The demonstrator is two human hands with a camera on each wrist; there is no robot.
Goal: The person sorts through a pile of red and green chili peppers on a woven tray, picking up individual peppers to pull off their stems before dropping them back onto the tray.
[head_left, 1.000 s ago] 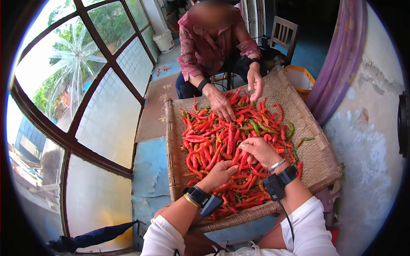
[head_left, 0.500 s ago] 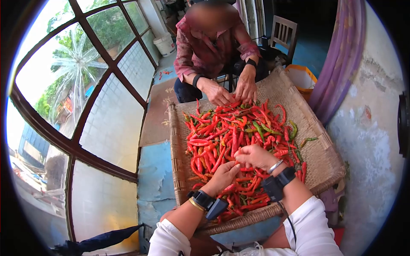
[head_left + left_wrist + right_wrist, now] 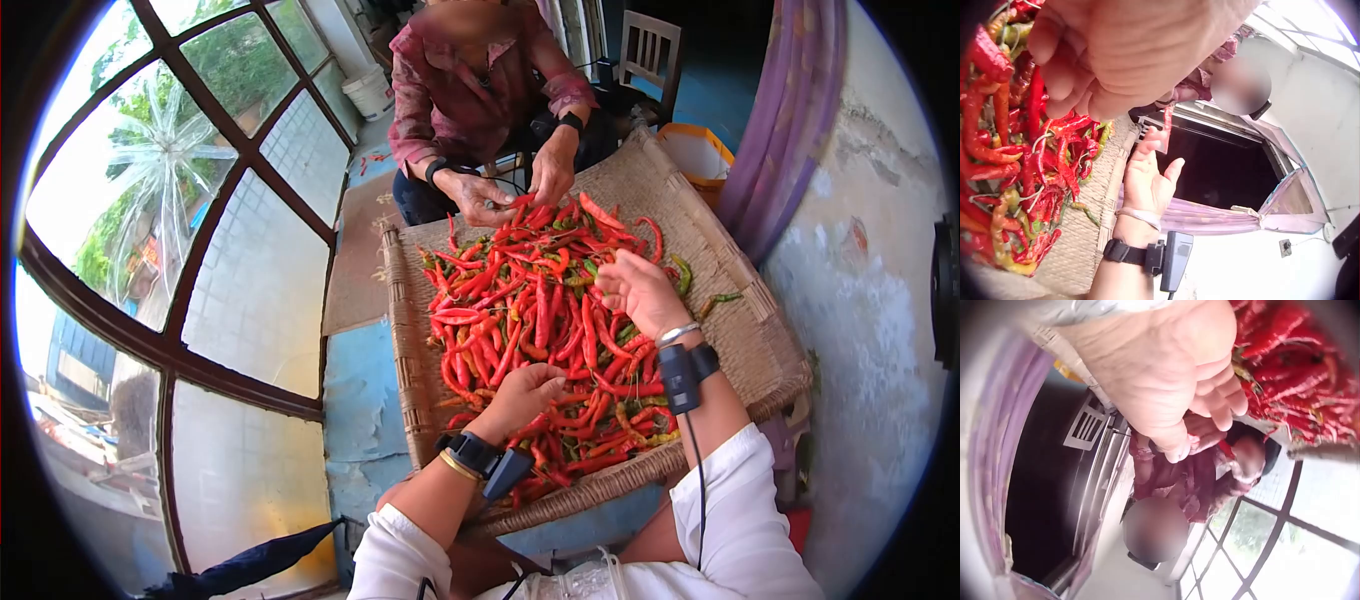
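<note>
A heap of red chili peppers (image 3: 540, 310), with some green ones among them, lies on a woven tray (image 3: 735, 330). My left hand (image 3: 522, 400) is low over the near part of the heap, its fingers loosely bent; no pepper shows in it. My right hand (image 3: 643, 295) is raised over the right side of the heap, palm turned up and fingers spread, holding nothing. Just beyond its fingertips, a single red chili pepper (image 3: 1168, 117) appears in the air in the left wrist view.
Across the tray sits another person (image 3: 480, 90), both hands at the far edge of the heap. A yellow-rimmed bin (image 3: 697, 160) and a wooden chair (image 3: 650, 60) stand behind at right. A window (image 3: 250, 270) runs along the left, a wall (image 3: 850, 300) along the right.
My hands were together over the heap; the right has swung away to the right and opened, and the left stays nearly in place. The other person's hands have drawn back toward the far edge.
</note>
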